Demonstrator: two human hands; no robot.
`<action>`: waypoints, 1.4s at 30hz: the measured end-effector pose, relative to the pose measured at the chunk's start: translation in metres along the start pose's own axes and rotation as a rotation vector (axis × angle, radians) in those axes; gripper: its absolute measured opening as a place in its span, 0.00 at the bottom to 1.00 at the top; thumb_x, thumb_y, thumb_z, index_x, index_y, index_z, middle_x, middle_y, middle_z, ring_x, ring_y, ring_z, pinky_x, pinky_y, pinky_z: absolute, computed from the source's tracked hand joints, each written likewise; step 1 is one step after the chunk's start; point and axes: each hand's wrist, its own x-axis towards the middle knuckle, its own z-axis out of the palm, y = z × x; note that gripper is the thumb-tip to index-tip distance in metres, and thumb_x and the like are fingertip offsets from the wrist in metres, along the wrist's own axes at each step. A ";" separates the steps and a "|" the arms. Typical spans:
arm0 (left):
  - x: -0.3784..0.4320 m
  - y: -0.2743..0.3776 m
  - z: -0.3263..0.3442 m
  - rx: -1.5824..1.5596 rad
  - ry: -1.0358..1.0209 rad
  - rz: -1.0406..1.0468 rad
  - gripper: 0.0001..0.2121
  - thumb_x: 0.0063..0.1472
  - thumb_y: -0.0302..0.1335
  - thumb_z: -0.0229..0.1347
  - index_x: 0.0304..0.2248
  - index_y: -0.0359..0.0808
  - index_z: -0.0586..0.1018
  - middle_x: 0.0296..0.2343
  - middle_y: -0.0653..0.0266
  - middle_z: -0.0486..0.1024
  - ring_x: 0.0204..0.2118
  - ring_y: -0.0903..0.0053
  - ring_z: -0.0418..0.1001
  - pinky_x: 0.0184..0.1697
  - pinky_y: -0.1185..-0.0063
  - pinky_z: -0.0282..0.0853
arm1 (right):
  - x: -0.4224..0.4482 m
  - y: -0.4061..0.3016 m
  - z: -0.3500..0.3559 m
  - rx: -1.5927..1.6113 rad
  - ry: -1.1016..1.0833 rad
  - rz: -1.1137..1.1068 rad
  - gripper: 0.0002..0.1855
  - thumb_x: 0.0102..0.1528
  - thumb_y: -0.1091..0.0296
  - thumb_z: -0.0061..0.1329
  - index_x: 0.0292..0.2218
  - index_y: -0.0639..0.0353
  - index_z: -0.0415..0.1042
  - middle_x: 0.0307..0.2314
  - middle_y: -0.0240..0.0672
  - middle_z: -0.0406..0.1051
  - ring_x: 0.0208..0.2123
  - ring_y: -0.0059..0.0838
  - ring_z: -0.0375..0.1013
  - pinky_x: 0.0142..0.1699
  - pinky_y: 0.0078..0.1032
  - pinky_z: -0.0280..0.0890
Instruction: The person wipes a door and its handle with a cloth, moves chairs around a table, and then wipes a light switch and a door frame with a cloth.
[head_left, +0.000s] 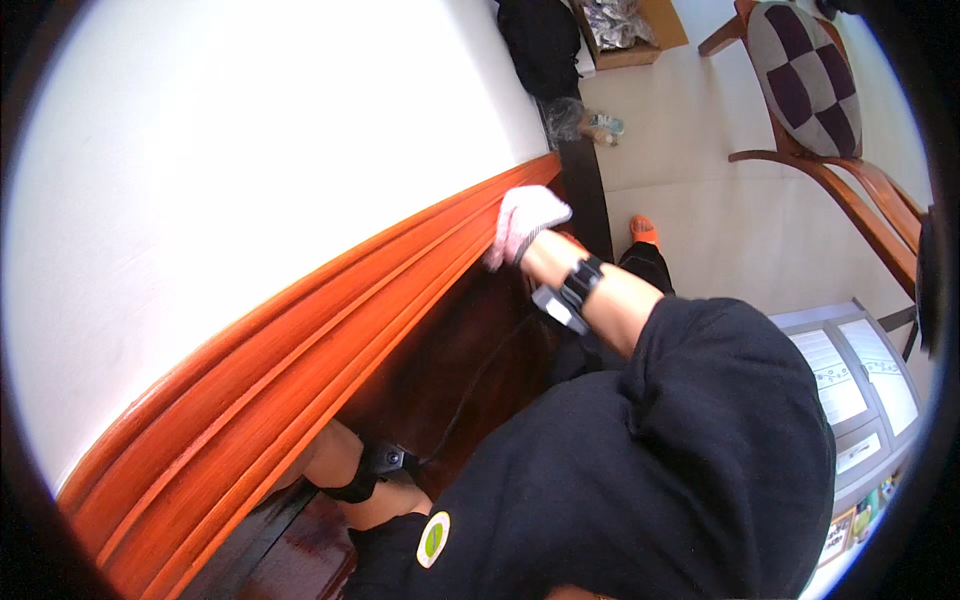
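My right hand (529, 221), in a white knitted glove with pinkish fingers, is against the far end of a reddish-brown moulded wooden edge (330, 352). Its fingers bend down over the lower rim and are blurred; whether they grip it cannot be told. The wooden edge borders a bright white surface (285, 150). My left forearm (390, 501) passes behind the wood, so my left hand is out of view. A black strap with a small camera (391, 459) sits at that wrist. A dark cable (480, 375) runs through the shadowed space beneath the edge.
A wooden chair with a checked cushion (810, 79) stands on the pale floor. An open cardboard box (626, 56) with plastic-wrapped contents, a black bag (538, 49) and a plastic bottle (606, 124) lie beyond my right hand. A grey cabinet (851, 390) stands behind my shoulder.
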 end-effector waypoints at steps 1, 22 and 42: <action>0.001 0.018 -0.018 0.083 0.009 0.000 0.35 0.65 0.55 0.34 0.61 0.37 0.51 0.61 0.55 0.48 0.62 0.62 0.49 0.66 0.63 0.43 | -0.021 -0.008 -0.009 -0.036 -0.056 -0.062 0.09 0.48 0.68 0.50 0.18 0.56 0.77 0.16 0.40 0.74 0.18 0.30 0.74 0.23 0.30 0.67; 0.045 0.018 0.013 -0.142 0.013 -0.084 0.35 0.66 0.52 0.35 0.62 0.34 0.47 0.61 0.49 0.45 0.63 0.59 0.46 0.65 0.61 0.44 | 0.012 -0.003 0.052 0.701 0.112 0.143 0.10 0.47 0.61 0.54 0.21 0.56 0.76 0.18 0.39 0.73 0.24 0.38 0.76 0.26 0.30 0.68; -0.085 0.127 -0.061 -1.148 -0.176 -1.504 0.23 0.67 0.44 0.40 0.51 0.34 0.68 0.48 0.54 0.68 0.49 0.66 0.68 0.49 0.69 0.67 | -0.209 -0.024 -0.222 0.048 -0.411 -1.422 0.40 0.43 0.42 0.55 0.49 0.61 0.59 0.47 0.46 0.60 0.51 0.37 0.60 0.52 0.31 0.56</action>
